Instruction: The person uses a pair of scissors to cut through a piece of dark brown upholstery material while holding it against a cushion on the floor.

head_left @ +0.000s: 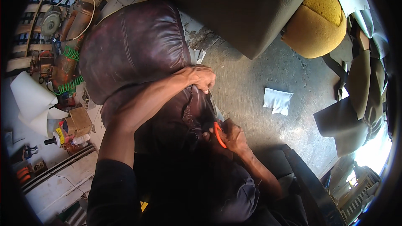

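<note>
The person's left hand [200, 78] is curled tight on the edge of a dark red leather cushion [134, 46], pinching the leather near the middle of the view. The cushion fills the space from the middle out toward 10 o'clock. Its lower part sinks into dark shadow, so its bottom edge is hard to make out.

The right hand [232, 136] is closed around an orange tool [219, 134], just toward 5 o'clock from the left hand. Only the orange handle shows. The tip is hidden between the hand and the leather, so what kind of tool it is cannot be told. The tool is touching or just beside the cushion's seam.

Both arms come up from 6 o'clock, and dark sleeves [113, 192] cover the upper arms.

At 3 o'clock a white cloth [277, 100] lies on the grey floor [247, 83], well apart from the hands. At 1 o'clock sits yellow foam [316, 21], partly cut off by a big tan cushion [234, 8] at 12 o'clock. At 9 o'clock is a rusty machine [69, 37] with green coils [69, 84], and a white roll [33, 100] is near it. The small things near 8 o'clock are too tiny to tell
</note>
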`<state>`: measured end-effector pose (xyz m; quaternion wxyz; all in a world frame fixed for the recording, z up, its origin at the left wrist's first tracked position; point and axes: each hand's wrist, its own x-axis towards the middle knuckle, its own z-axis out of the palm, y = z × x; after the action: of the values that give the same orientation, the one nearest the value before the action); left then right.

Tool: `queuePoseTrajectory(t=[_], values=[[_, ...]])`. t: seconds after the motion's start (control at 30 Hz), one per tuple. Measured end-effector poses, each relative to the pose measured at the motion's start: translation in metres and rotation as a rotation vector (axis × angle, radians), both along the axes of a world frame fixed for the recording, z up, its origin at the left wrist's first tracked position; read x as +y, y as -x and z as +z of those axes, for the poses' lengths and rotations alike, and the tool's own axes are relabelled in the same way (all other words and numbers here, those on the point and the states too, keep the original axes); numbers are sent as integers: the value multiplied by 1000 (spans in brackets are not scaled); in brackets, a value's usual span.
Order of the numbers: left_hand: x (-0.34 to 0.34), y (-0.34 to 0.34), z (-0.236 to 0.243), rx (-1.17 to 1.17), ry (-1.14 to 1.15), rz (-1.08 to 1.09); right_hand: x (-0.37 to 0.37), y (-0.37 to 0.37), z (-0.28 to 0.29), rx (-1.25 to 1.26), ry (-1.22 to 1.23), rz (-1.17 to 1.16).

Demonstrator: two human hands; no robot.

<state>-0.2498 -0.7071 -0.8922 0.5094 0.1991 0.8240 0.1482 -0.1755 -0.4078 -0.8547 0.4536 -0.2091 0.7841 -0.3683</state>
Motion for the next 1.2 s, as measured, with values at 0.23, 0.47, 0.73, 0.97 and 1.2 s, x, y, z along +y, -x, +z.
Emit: queuePoseTrajectory(t=[0.23, 0.47, 0.73, 0.97, 1.2], values=[[-11, -6, 13, 403, -6, 749, -25, 18, 8, 142, -21, -27], [-13, -8, 20, 388, -25, 832, -44, 17, 10, 208, -47, 16], [-13, -9, 16, 363, -39, 876, -48, 19, 13, 257, -116, 25], [-9, -12, 23, 273, -169, 986, -50, 30, -1, 347, -19, 82], [-20, -17, 22, 243, -244, 1054, -58, 46, 1, 374, -23, 151]])
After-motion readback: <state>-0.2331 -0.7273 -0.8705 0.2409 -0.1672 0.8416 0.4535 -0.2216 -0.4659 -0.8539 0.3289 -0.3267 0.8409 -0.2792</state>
